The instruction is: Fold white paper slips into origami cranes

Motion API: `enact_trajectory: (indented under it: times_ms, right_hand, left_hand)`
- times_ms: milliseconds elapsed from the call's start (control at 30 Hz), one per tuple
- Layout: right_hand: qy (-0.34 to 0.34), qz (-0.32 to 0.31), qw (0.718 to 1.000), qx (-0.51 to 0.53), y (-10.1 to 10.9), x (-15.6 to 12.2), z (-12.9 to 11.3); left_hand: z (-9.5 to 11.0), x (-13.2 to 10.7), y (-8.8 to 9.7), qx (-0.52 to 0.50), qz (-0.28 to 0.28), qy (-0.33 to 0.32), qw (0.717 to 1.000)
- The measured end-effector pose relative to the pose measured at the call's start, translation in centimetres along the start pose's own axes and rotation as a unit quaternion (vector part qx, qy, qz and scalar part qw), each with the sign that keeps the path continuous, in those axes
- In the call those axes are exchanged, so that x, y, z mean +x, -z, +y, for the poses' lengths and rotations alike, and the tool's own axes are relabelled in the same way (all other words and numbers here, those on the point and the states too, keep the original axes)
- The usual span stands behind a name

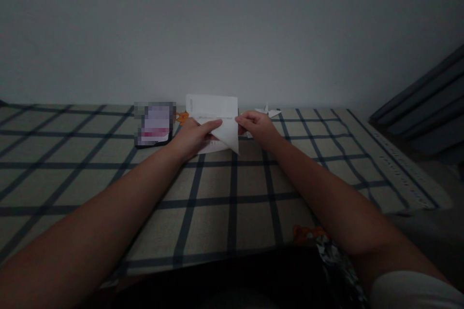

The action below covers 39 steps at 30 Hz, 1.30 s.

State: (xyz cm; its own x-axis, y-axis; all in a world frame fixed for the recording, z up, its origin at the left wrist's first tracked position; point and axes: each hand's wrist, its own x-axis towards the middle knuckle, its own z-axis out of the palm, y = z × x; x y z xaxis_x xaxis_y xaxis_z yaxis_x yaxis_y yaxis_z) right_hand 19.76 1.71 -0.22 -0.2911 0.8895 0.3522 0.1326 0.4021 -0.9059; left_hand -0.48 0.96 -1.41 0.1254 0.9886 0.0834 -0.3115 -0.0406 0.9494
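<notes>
A white sheet of paper (213, 108) lies partly folded on a checked cloth (232, 188), far from me near the wall. My left hand (194, 137) pinches a folded flap of the paper from the left, thumb on top. My right hand (257, 128) grips the paper's right edge with closed fingers. The flap forms a downward-pointing triangle between both hands.
A phone (155, 124) with a lit screen lies just left of the paper. A small orange object (181, 117) sits between phone and paper. A small folded white paper shape (268, 111) rests behind my right hand. The cloth's edge drops off at the right.
</notes>
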Motion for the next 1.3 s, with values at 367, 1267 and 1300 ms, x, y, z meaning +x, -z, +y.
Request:
enact_trajectory:
  times_ms: [367,1267,1300]
  right_hand:
    - [-0.002,-0.012,1.000,-0.015,0.2,0.1,0.5]
    - [-0.022,0.034,0.999,0.027,0.2,0.6,1.2]
    - [-0.023,0.032,0.999,0.028,0.1,0.6,1.2]
  left_hand:
    - [0.1,-0.1,0.1,0.017,-0.001,-0.005,1.000]
    - [0.5,0.7,0.5,-0.014,0.108,-0.062,0.992]
    - [0.6,0.7,0.4,-0.020,0.108,-0.058,0.992]
